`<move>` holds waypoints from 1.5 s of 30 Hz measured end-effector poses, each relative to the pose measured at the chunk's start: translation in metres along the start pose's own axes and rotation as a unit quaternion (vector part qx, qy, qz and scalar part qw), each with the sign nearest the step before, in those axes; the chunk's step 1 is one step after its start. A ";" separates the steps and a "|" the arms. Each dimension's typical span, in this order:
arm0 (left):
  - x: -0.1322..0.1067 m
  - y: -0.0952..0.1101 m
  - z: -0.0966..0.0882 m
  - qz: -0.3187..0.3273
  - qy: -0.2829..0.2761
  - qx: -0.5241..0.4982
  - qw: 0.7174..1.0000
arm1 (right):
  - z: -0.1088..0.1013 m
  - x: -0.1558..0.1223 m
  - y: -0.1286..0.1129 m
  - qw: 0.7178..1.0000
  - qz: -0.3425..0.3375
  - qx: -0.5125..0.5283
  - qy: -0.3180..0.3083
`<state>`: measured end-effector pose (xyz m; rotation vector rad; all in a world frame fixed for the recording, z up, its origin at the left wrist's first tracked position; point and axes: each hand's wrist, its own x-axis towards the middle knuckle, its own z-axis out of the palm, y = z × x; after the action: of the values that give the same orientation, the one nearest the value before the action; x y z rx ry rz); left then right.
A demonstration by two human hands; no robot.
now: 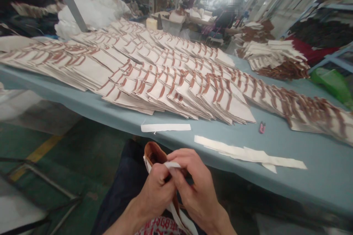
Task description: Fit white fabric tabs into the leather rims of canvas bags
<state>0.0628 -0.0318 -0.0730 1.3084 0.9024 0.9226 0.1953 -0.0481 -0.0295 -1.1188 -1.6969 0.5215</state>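
Close to my body, just off the table's front edge, both hands are closed on a brown-and-white fabric piece [154,151]. My left hand [154,187] grips it with curled fingers, the thumb near its upper edge. My right hand [198,181] pinches a narrow white strip [173,164] at that edge, touching the left thumb. The brown inner side opens at the top, and the rest hangs down over my lap, partly covered by the hands. Whether the strip is separate or part of the piece, I cannot tell.
A long blue-green table [176,119] holds overlapping rows of cream pieces with brown bands [165,84]. Near its front lie a white strip [165,127], several cream strips [242,152] and a small pink tool [262,127]. A metal-legged stand [52,180] is at left; people work behind.
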 end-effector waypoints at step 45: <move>-0.101 -0.023 -0.049 -0.119 0.056 0.236 0.963 | 0.090 -0.116 0.058 0.886 0.414 0.208 -0.019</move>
<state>-0.0198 -0.1082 -0.0969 1.5142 1.3953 0.6143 0.1488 -0.1059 -0.1681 -1.4736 -0.9824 1.3720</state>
